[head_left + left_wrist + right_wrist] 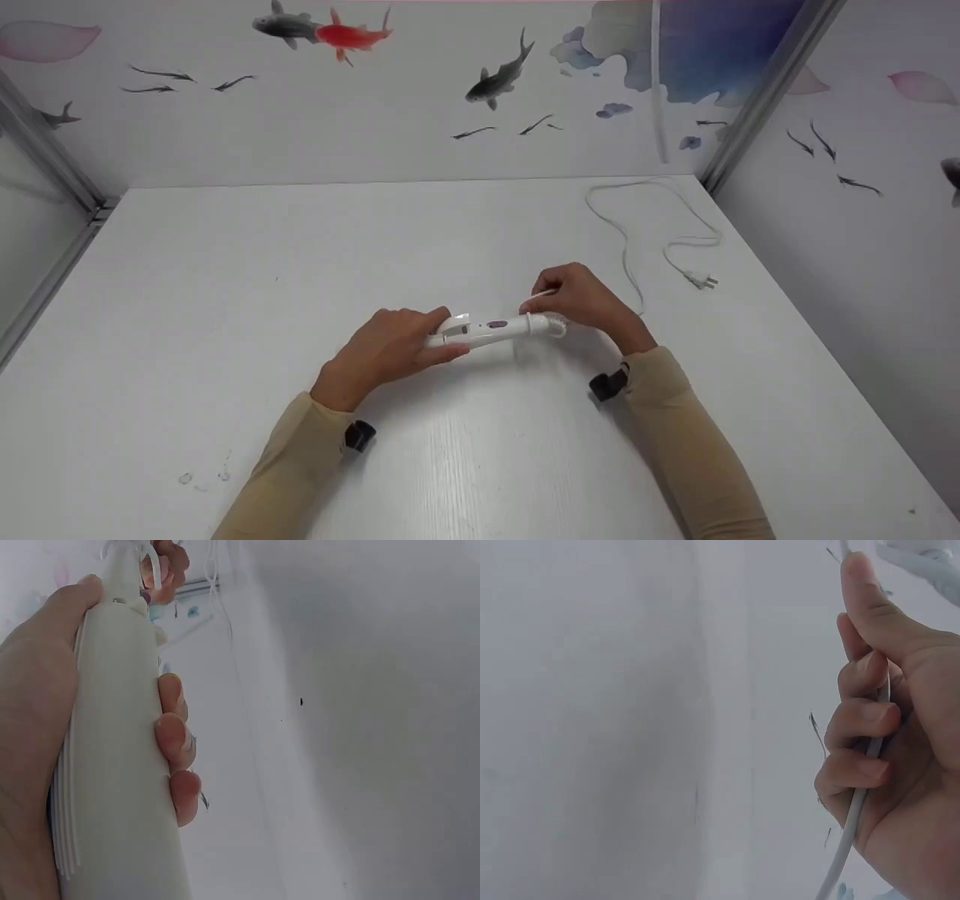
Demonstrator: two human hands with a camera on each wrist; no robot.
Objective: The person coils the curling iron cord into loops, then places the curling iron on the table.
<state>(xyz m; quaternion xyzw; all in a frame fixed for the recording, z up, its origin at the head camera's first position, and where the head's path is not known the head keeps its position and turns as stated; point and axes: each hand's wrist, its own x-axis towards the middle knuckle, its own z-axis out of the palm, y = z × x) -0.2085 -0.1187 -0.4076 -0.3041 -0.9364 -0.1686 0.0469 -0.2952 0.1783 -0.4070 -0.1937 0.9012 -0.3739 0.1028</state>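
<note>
My left hand (394,345) grips a white hair curling iron (511,328) by its thick left part, thumb on the near side. On the iron's body sit a raised lever and an oval purplish button (497,325). In the left wrist view, my fingers curl round the smooth white barrel (124,727), with thin ridges along one side. By the iron's right end, my right hand (577,298) holds its white cord (866,757). The right wrist view shows this cord running through the curled fingers, with the thumb along its upper part.
The rest of the cord (626,251) loops over the white table (300,247) toward the back right, ending in a two-pin plug (701,280). White panels (405,142) with painted fish stand behind and beside the table. Black wrist cameras (360,435) sit at both sleeves.
</note>
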